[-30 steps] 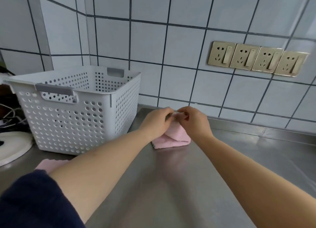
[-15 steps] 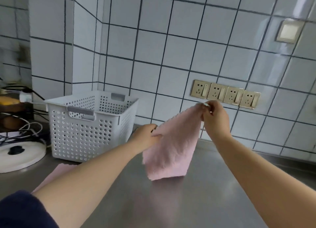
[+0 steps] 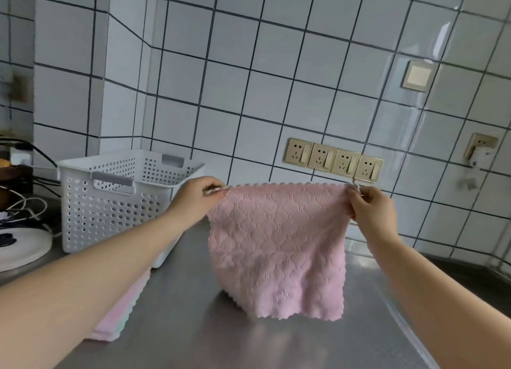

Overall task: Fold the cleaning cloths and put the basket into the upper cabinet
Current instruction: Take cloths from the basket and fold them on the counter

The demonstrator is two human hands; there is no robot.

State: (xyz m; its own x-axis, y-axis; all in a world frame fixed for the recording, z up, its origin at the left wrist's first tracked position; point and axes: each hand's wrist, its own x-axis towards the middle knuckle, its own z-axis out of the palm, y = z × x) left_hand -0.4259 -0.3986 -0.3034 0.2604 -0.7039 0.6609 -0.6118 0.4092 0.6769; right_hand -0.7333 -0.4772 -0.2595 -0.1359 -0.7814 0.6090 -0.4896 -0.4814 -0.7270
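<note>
- Since half a second ago the pink cloth [image 3: 276,247] has gone from hanging slack at a slant to being spread flat and square, and the two hands have moved apart to its top corners.
- The left hand [image 3: 193,200] pinches the upper left corner between thumb and fingertips; its grip is closed tight on the fabric.
- The right hand [image 3: 370,205] pinches the upper right corner the same way, fingers curled around the edge.
- The cloth hangs in the air from that taut top edge, its scalloped bottom hem just above the worktop [image 3: 276,343] or brushing it; which one cannot be told.
- The worktop is brushed steel, dull grey, with a soft reflection of the cloth below it.
- A white perforated basket [image 3: 110,202] with grey handles stands upright on the worktop to the left, near the corner of the wall.
- A flat stack of folded cloths [image 3: 121,313], pink with a pale green layer, lies just in front of the basket, partly hidden by the left forearm.
- The wall behind is white square tile with dark grout; a row of four gold sockets [image 3: 333,159] is set into it just above the cloth.
- At far left a round white lid [image 3: 19,247] and loose cables sit on the worktop.
</note>
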